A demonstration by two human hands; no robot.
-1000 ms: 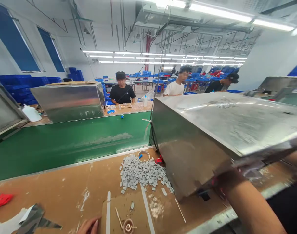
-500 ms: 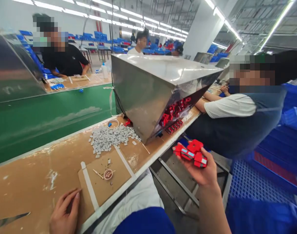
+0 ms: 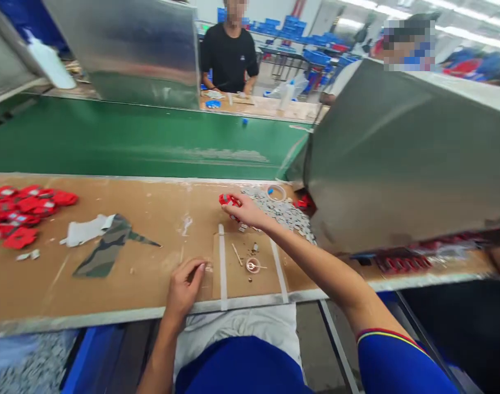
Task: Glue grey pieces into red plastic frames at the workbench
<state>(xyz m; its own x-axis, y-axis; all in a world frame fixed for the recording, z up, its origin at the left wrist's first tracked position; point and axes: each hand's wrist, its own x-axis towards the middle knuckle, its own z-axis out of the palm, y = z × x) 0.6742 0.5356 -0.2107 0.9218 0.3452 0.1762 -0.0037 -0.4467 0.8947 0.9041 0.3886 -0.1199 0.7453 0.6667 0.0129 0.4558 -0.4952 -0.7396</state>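
My right hand [image 3: 250,212] is closed around red plastic parts [image 3: 229,201], held over the table at the left edge of a heap of small grey pieces [image 3: 293,216]. My left hand [image 3: 185,285] rests on the tabletop with nothing in it, fingers loosely bent and thumb apart. Beside it lies a cardboard sheet [image 3: 239,287] with a white tape strip [image 3: 222,262] along its left side. On the sheet is a small round dish [image 3: 253,266] with thin sticks; another stick [image 3: 237,255] lies nearby. Several similar red parts [image 3: 22,210] are piled at the table's far left.
Camouflage cloth [image 3: 106,249] and a white cloth piece [image 3: 83,231] lie on the left. A tape roll [image 3: 276,192] sits on the grey heap. A large metal bin [image 3: 397,164] stands at right. Behind runs a green belt [image 3: 151,137]; a co-worker [image 3: 229,57] is beyond it.
My right hand has carried the red parts from beyond the table's front edge at right to above the tabletop. The view has turned left, showing the red pile. My left hand stays on the table.
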